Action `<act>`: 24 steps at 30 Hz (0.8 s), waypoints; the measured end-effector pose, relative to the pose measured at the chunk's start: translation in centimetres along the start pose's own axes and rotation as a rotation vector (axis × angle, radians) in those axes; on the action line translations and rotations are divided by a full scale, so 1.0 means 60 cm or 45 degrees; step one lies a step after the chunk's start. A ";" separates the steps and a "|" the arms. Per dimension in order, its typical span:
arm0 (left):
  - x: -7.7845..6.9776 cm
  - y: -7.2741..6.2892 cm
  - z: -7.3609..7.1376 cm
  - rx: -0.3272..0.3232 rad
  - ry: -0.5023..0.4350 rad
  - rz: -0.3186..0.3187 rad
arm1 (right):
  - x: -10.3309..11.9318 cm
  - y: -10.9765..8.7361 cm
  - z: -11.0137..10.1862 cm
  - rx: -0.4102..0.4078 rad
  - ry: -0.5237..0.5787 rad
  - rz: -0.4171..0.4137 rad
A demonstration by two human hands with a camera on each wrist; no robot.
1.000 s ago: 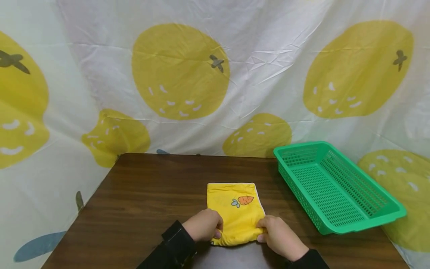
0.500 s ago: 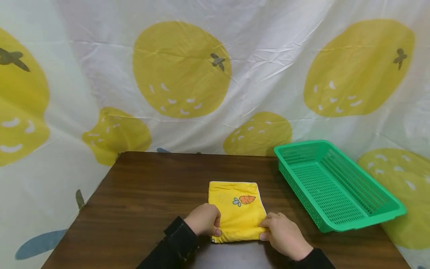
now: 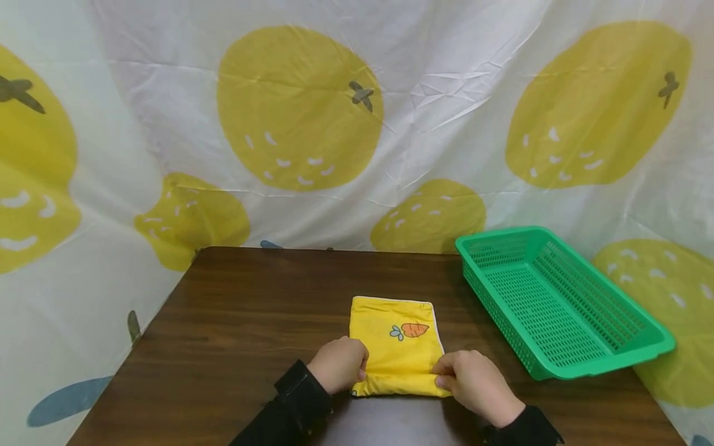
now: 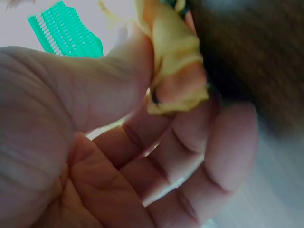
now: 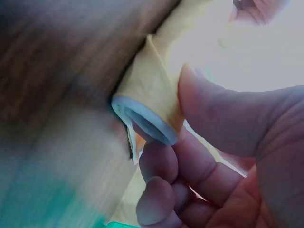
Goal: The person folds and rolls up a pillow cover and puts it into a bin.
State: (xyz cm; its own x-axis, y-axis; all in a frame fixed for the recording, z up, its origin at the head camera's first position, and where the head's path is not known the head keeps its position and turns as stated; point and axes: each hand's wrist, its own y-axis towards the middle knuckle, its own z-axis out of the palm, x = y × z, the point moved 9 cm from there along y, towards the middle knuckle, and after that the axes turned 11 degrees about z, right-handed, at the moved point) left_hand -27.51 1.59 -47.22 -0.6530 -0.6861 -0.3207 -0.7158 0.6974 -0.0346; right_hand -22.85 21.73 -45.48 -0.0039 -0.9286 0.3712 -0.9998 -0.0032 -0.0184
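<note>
A square of yellow cloth point(image 3: 390, 353) lies flat on the dark wooden table, with a printed orange carrot and thin white piping along its edge. My left hand point(image 3: 338, 364) pinches its near left corner between thumb and fingers. At the near right corner my right hand point(image 3: 474, 381) grips the other end of the same edge. A low turned-up fold runs between the hands. In the left wrist view, bunched yellow cloth point(image 4: 175, 52) sits between thumb and fingertips. The right wrist view shows the cloth point(image 5: 147, 80) curled into a rounded, white-edged fold at the fingertips.
A green plastic basket point(image 3: 608, 361) with mesh walls stands at the table's right side, beyond the right hand. Behind the brown table point(image 3: 251, 310) hangs a white curtain point(image 3: 435, 148) printed with yellow fruit.
The near edge of the cloth has gone from sagging and bunched to a straight, narrow fold. Both hands and the cloth appear slightly farther up and right in the head view.
</note>
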 end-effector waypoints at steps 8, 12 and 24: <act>-0.059 -0.021 -0.017 -0.194 0.482 0.114 | 0.001 -0.003 -0.002 -0.087 -0.028 0.022; -0.070 -0.034 -0.013 -0.218 0.458 0.169 | 0.008 -0.002 -0.001 -0.096 -0.045 -0.058; -0.048 -0.049 -0.001 -0.224 0.257 0.160 | 0.038 -0.042 -0.007 -0.341 -0.150 -0.439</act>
State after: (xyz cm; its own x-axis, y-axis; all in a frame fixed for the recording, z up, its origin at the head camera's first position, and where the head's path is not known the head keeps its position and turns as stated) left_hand -23.52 1.48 -46.11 -0.7628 -0.6360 -0.1169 -0.6464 0.7452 0.1635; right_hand -20.33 19.78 -44.23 0.3169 -0.9260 0.2050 -0.9118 -0.2380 0.3348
